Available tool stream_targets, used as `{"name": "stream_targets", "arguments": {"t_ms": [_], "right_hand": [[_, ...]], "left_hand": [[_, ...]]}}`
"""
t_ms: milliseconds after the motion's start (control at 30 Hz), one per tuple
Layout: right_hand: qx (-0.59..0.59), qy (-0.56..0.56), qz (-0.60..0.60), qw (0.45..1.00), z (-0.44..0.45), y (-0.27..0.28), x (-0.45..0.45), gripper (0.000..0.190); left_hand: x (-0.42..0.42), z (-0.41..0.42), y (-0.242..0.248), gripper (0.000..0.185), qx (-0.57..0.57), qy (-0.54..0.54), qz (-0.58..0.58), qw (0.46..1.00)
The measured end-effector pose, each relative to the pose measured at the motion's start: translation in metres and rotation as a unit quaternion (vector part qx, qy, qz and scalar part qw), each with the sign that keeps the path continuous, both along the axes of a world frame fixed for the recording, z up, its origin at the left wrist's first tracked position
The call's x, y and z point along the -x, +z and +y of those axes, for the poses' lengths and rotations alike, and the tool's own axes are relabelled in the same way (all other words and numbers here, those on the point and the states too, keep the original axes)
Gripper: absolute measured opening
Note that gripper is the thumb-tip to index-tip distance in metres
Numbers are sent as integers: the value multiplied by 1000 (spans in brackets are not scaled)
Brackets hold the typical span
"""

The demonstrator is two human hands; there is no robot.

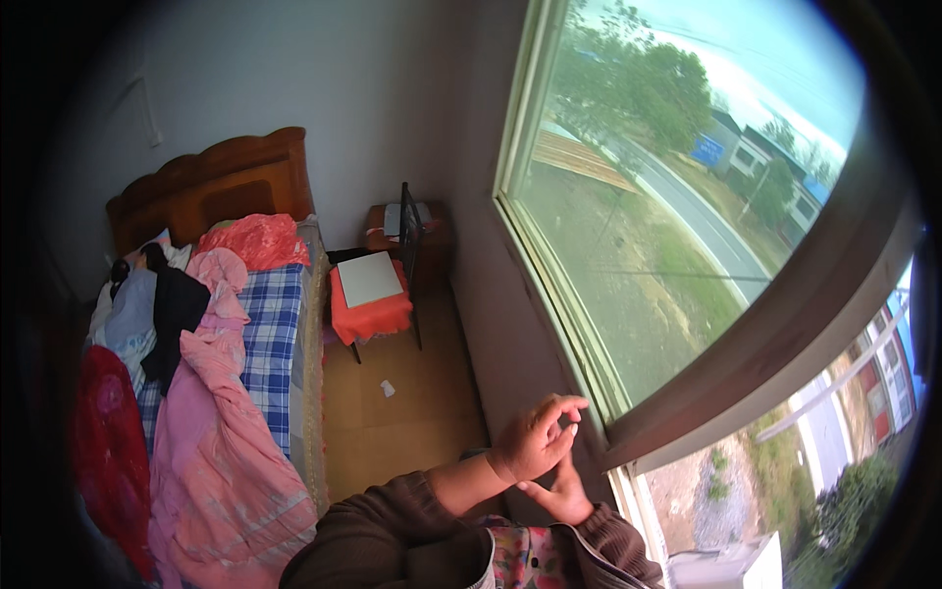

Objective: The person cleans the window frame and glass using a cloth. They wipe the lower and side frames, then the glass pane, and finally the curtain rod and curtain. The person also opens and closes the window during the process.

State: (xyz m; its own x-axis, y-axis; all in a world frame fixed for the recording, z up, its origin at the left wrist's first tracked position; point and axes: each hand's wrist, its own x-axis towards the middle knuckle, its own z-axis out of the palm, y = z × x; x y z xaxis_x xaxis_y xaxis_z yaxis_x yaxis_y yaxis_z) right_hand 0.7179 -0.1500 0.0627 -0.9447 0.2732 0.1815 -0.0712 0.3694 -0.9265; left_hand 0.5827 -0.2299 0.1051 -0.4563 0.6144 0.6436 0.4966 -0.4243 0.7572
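Note:
My left hand [536, 440] is raised in front of me beside the window frame [563, 335]. Its thumb and forefinger are bent towards each other with a small gap, and I see nothing between them. Just below it is my right hand [565, 497], its thumb beside my left wrist. The right fingers are partly hidden behind the left hand, so whether they grip anything does not show. Brown ribbed sleeves [401, 515] cover both forearms. To the right, the window's lower part stands open beside a thick brown frame post [736, 353].
A bed with a wooden headboard [221, 180] holds a pink quilt [221, 471] and piled clothes. A chair with a red cover [360, 320] bears a white board [370, 279], near a nightstand [434, 247]. White scrap [388, 388] lies on the floor. Outside is a white box-shaped unit [728, 567].

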Motion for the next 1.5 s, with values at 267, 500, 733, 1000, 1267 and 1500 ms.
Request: {"name": "stream_targets", "arguments": {"t_ms": [267, 500, 733, 1000, 1267, 1500], "right_hand": [[227, 32, 77, 970, 4, -59, 81, 38], [246, -72, 83, 963, 28, -40, 170, 47], [315, -236, 190, 899, 36, -11, 261, 49], [333, -337, 265, 840, 73, 24, 314, 66], [337, -379, 291, 811, 120, 21, 374, 57], [255, -434, 303, 809, 133, 17, 396, 51]], "left_hand": [[57, -8, 0, 36, -13, 40, 84, 996], [217, -37, -34, 36, 38, 131, -20, 990], [391, -15, -58, 38, 78, 157, -49, 983], [534, 113, -59, 51, 99, 125, -47, 986], [638, 218, -69, 64, 98, 146, 39, 984], [715, 323, -71, 68, 123, 140, 93, 978]]}}
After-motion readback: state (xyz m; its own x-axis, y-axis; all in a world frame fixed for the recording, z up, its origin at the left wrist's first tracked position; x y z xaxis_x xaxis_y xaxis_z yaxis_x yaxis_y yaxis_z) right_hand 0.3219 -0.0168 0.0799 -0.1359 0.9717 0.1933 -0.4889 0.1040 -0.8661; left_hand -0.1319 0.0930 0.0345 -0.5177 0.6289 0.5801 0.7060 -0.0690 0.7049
